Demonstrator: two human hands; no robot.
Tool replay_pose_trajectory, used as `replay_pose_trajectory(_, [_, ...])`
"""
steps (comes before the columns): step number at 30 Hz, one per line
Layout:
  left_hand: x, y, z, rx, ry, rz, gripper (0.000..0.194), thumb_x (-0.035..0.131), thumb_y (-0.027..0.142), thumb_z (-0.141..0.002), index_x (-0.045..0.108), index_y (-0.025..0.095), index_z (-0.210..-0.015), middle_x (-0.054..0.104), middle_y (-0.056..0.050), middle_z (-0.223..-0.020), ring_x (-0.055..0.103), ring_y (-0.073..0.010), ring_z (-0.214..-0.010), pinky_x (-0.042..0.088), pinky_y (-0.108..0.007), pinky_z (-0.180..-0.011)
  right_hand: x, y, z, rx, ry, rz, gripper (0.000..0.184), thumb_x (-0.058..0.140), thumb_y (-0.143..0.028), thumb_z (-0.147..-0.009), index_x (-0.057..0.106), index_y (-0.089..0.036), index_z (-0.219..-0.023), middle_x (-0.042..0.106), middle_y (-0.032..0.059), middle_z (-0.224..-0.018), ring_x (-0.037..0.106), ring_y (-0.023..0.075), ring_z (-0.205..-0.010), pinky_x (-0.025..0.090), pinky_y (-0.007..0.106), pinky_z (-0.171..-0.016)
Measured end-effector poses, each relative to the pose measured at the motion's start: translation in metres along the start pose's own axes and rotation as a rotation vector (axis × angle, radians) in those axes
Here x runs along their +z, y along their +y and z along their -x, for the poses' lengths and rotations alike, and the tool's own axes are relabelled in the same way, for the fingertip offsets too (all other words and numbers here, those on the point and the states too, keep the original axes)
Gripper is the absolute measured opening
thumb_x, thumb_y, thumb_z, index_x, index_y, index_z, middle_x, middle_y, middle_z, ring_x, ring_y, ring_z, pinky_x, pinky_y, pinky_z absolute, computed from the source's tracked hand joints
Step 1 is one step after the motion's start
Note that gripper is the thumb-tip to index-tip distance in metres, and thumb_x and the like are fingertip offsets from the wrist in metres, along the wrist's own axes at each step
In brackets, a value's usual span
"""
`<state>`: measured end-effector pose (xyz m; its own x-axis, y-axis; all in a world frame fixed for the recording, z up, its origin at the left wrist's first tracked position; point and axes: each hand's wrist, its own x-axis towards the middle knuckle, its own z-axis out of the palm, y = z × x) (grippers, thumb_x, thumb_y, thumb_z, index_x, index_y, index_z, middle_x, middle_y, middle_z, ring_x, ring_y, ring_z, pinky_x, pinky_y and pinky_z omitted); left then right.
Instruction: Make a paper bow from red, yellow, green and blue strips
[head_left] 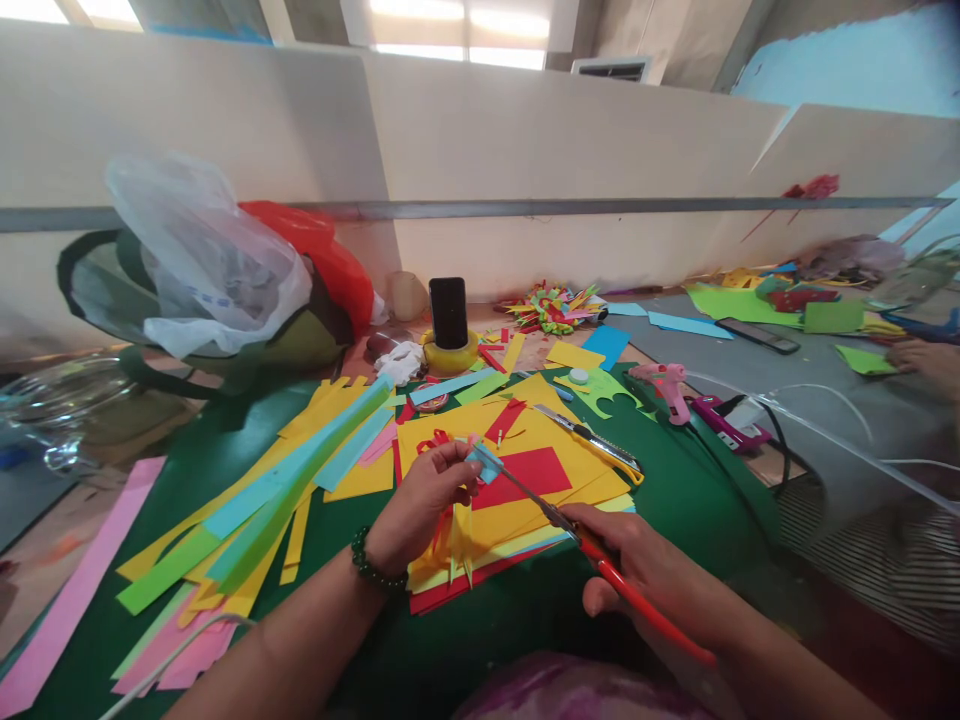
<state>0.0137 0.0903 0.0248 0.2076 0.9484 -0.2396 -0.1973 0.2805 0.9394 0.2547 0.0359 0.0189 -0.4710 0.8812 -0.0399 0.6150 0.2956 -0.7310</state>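
- A small light blue paper piece (489,464) is pinched between the thumb and fingertips of the left hand (435,488), above the middle of the green-covered tabletop (420,650).
- A pair of scissors with long red handles (594,552) is gripped by the right hand (645,560), its blade tips brought up to the blue piece; how far the blades are parted cannot be told.
- Beneath both hands, large yellow paper sheets (585,482) are stacked, with a red paper rectangle (551,468) laid on top.
- A slim utility knife with a yellow end (589,437) is rested on the sheets' right side.
- Yellow, blue and green paper strips (262,490) are heaped toward the tabletop's left edge, and a long pink paper strip (82,580) is laid beyond them.
- A pink glue gun (667,385) is placed near the far right corner.
- Near the far edge, a black phone (449,312) is propped upright in a round yellow holder (454,358).
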Motion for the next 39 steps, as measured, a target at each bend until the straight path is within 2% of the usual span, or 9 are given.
replay_pose_trajectory(4, [0.001,0.001,0.001,-0.014,0.015,0.006,0.029,0.08,0.031,-0.054,0.06,0.017,-0.069,0.055,0.004,-0.059,0.049,-0.0086,-0.053,0.035,-0.021,-0.052,0.005,0.007,0.001,0.004,0.041,0.033,0.062,0.066,-0.066,-0.074,0.068,-0.018,-0.112,0.06,-0.0024,-0.068,0.052,0.0147,-0.063,0.044,0.022,-0.058])
replay_pose_trajectory(7, [0.001,0.003,0.002,-0.024,0.025,0.014,0.029,0.08,0.028,-0.053,0.059,0.018,-0.07,0.058,0.003,-0.062,0.052,-0.0094,-0.055,0.037,-0.021,-0.052,0.002,0.021,0.003,0.005,0.189,0.068,0.065,0.06,-0.069,-0.077,0.066,-0.016,-0.114,0.067,0.0019,-0.077,0.058,0.0173,-0.067,0.047,0.024,-0.061])
replay_pose_trajectory(11, [-0.004,0.011,0.002,-0.004,0.009,0.056,0.024,0.075,0.025,-0.053,0.057,0.018,-0.067,0.068,-0.003,-0.071,0.062,-0.0156,-0.067,0.044,-0.023,-0.057,-0.025,0.038,0.009,0.326,0.396,0.343,0.058,0.047,-0.062,-0.086,0.063,-0.02,-0.121,0.073,0.0105,-0.092,0.067,0.0281,-0.078,0.05,0.034,-0.067])
replay_pose_trajectory(14, [-0.011,0.022,0.002,0.067,0.057,0.108,0.02,0.07,0.021,-0.052,0.055,0.019,-0.066,0.068,-0.001,-0.068,0.063,-0.0169,-0.067,0.048,-0.026,-0.061,-0.049,0.048,0.013,0.653,0.318,0.593,0.059,0.038,-0.055,-0.091,0.059,-0.016,-0.129,0.072,0.0194,-0.098,0.069,0.0377,-0.087,0.049,0.041,-0.069])
replay_pose_trajectory(19, [-0.022,0.038,0.004,0.199,0.164,0.108,0.018,0.068,0.019,-0.053,0.055,0.019,-0.065,0.057,0.005,-0.057,0.053,-0.0089,-0.053,0.045,-0.02,-0.055,-0.063,0.061,0.016,0.819,0.203,0.676,0.061,0.031,-0.046,-0.095,0.054,-0.008,-0.136,0.068,0.028,-0.112,0.067,0.041,-0.1,0.047,0.043,-0.076])
replay_pose_trajectory(27, [-0.03,0.046,0.013,0.193,0.208,-0.122,0.027,0.08,0.031,-0.057,0.061,0.018,-0.072,0.058,0.003,-0.065,0.052,-0.0099,-0.058,0.047,-0.02,-0.057,-0.058,0.074,0.014,0.75,0.13,0.744,0.055,0.033,-0.046,-0.095,0.054,-0.014,-0.135,0.068,0.0224,-0.115,0.067,0.039,-0.098,0.048,0.042,-0.072])
replay_pose_trajectory(34, [-0.031,0.06,0.023,0.048,0.287,-0.484,0.04,0.085,0.041,-0.043,0.067,0.02,-0.073,0.068,-0.001,-0.078,0.06,-0.0195,-0.074,0.052,-0.027,-0.063,-0.06,0.063,0.013,0.728,0.115,0.838,0.045,0.037,-0.042,-0.097,0.057,-0.019,-0.129,0.064,0.0171,-0.111,0.068,0.0325,-0.096,0.048,0.036,-0.07])
replay_pose_trajectory(36, [-0.033,0.062,0.021,0.019,0.264,-0.563,0.039,0.082,0.044,-0.048,0.066,0.021,-0.075,0.069,-0.001,-0.079,0.061,-0.023,-0.079,0.052,-0.03,-0.067,-0.065,0.066,0.013,0.7,0.152,0.849,0.042,0.041,-0.044,-0.096,0.062,-0.02,-0.124,0.065,0.0157,-0.11,0.066,0.0321,-0.099,0.048,0.037,-0.073])
replay_pose_trajectory(39, [-0.037,0.059,0.014,0.019,0.24,-0.658,0.039,0.076,0.051,-0.054,0.064,0.021,-0.077,0.067,-0.002,-0.078,0.06,-0.0232,-0.078,0.051,-0.031,-0.066,-0.083,0.085,0.008,0.629,0.343,0.825,0.041,0.044,-0.042,-0.095,0.064,-0.015,-0.119,0.067,0.0172,-0.109,0.062,0.0323,-0.106,0.047,0.04,-0.083])
